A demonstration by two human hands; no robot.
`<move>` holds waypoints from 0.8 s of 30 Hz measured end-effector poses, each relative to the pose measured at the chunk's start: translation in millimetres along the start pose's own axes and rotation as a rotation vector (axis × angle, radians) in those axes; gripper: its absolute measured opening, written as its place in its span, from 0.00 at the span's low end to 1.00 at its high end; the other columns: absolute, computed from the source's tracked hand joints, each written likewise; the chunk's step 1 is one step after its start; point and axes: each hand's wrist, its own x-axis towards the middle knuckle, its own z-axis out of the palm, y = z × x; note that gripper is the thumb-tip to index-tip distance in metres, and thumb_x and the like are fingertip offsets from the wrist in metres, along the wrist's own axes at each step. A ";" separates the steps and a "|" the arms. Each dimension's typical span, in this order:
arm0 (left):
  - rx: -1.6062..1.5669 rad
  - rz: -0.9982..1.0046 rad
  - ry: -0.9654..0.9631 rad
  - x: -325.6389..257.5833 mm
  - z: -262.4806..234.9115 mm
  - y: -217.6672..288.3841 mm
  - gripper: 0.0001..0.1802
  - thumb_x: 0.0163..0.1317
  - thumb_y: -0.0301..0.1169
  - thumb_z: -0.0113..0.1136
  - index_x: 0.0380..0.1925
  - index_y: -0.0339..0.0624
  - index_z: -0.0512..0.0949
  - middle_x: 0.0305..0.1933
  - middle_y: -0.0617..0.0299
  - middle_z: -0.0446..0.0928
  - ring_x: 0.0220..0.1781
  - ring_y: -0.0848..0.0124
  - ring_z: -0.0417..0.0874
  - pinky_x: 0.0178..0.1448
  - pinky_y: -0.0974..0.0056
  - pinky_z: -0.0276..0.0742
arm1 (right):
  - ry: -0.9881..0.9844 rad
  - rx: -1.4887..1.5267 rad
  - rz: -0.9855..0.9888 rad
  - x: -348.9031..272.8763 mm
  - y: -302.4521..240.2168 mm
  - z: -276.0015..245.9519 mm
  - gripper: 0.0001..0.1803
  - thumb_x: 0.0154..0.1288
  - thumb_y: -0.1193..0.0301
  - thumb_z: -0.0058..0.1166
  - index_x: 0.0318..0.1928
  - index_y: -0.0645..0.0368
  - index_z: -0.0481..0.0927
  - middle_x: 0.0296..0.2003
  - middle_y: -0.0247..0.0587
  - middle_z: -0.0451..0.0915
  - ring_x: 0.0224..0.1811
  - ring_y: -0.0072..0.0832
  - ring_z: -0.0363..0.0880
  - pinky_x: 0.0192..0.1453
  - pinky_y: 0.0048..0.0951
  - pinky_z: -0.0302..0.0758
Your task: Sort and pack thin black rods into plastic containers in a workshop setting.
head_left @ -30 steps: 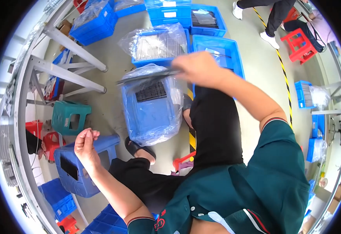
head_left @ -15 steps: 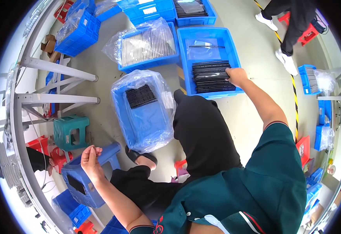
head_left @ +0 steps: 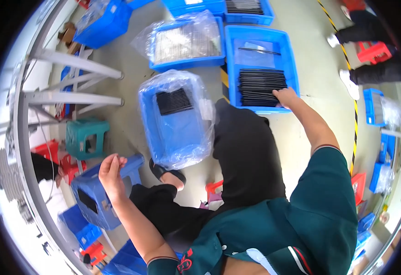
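Observation:
My right hand reaches into a blue bin ahead of me, its fingers closed at the right ends of the black strips. These thin strips lie side by side in a dense stack; how many of them the fingers grip is hidden. My left hand is raised above a blue plastic stool, its fingers curled together with nothing visible in them. Between my hands stands a plastic-lined blue bin, holding a smaller stack of black strips.
A blue bin of silvery strips, partly covered by plastic film, stands farther ahead. Metal table legs and a green stool are at left. Another person's legs stand at right, by a yellow-black floor line.
My right hand has slid toward the near end of the strip stack. The view has shifted, so the bins appear farther right and higher. The other person's legs have changed position.

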 end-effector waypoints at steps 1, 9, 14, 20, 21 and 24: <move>0.006 0.001 -0.008 0.5 1.7 0.7 0.09 0.61 0.25 0.54 0.40 0.31 0.76 0.31 0.56 0.80 0.34 0.70 0.80 0.42 0.70 0.73 | 0.015 -0.125 0.041 -1.2 -3.0 -1.4 0.20 0.52 0.62 0.59 0.45 0.51 0.70 0.38 0.40 0.80 0.43 0.40 0.79 0.45 0.41 0.71; -0.064 0.052 -0.033 -13.1 -1.7 22.8 0.06 0.60 0.22 0.55 0.36 0.31 0.77 0.29 0.57 0.80 0.33 0.72 0.80 0.42 0.70 0.74 | -0.202 -0.343 0.069 30.6 -40.2 -70.1 0.10 0.52 0.70 0.56 0.36 0.53 0.82 0.37 0.39 0.82 0.40 0.35 0.82 0.37 0.38 0.78; -0.088 0.071 -0.050 -26.6 -7.3 33.4 0.06 0.60 0.22 0.54 0.36 0.32 0.77 0.30 0.57 0.79 0.34 0.69 0.80 0.44 0.67 0.75 | 0.413 -0.050 -0.339 83.7 -147.6 -187.8 0.04 0.49 0.74 0.51 0.27 0.59 0.78 0.30 0.50 0.80 0.36 0.48 0.79 0.36 0.44 0.76; -0.137 0.075 -0.028 -34.3 -16.1 33.2 0.06 0.59 0.19 0.54 0.37 0.31 0.77 0.31 0.54 0.79 0.34 0.67 0.81 0.44 0.65 0.76 | 0.016 -0.006 -0.549 175.8 -306.3 -178.2 0.13 0.49 0.73 0.49 0.37 0.61 0.80 0.38 0.53 0.80 0.42 0.47 0.79 0.44 0.43 0.77; -0.137 0.090 -0.020 -34.8 -16.0 34.8 0.06 0.58 0.19 0.54 0.36 0.31 0.77 0.31 0.53 0.79 0.34 0.67 0.81 0.43 0.64 0.77 | 0.021 0.071 -0.461 193.3 -313.3 -148.7 0.13 0.49 0.74 0.50 0.37 0.60 0.79 0.38 0.53 0.80 0.42 0.48 0.79 0.45 0.43 0.76; -0.128 0.096 0.073 -45.3 -29.9 36.0 0.07 0.57 0.20 0.56 0.36 0.30 0.76 0.31 0.50 0.78 0.33 0.65 0.80 0.42 0.62 0.77 | -0.009 0.162 -0.314 210.4 -347.8 -95.2 0.12 0.50 0.75 0.49 0.37 0.61 0.79 0.40 0.53 0.79 0.44 0.46 0.79 0.49 0.41 0.76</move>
